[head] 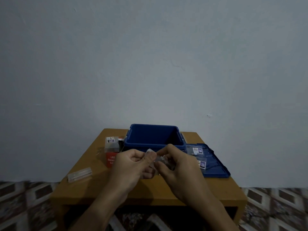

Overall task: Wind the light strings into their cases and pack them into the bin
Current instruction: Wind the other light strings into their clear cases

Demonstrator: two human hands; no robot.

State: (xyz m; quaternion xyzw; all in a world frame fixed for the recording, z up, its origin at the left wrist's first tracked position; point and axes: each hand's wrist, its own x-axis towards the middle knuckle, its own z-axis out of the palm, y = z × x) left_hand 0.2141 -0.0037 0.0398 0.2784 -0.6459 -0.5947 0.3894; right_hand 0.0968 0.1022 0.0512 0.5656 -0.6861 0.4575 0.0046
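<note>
Progress looks early. The blue bin [150, 144] stands open at the far middle of the wooden surface [150, 190]. What shows of its inside is bare blue wall with nothing visibly packed, though its floor is partly hidden behind the near wall.

Just in front of the bin, the left hand [131, 165] and the right hand [178, 165] meet around a small clear case [156, 158]. The left hand's thumb and fingers [150, 157] pinch its upper end. The right hand's fingers are curled round its lower part, so both hands are closed on the same piece. The piece is small and blurred, so it cannot be told whether a light string is being fed in or is already wound inside.

Right of the bin its lid [218, 170] lies flat, carrying two labelled packets [197, 150], one close to the bin and one further forward of it. Left of the bin a labelled case [111, 144] stands upright, with a red box [110, 160] printed with "LED" just in front of it. Further left and forward of the bin, a long clear case [80, 176] lies on its side near the surface's edge.

Judging from this layout, the case in hand is at the winding or closing stage, and it is the only one being worked on. Every other case, packet and box sits outside the bin. Most of the task therefore appears to be left: finishing this case, dealing with the others, and loading them all into the bin.
</note>
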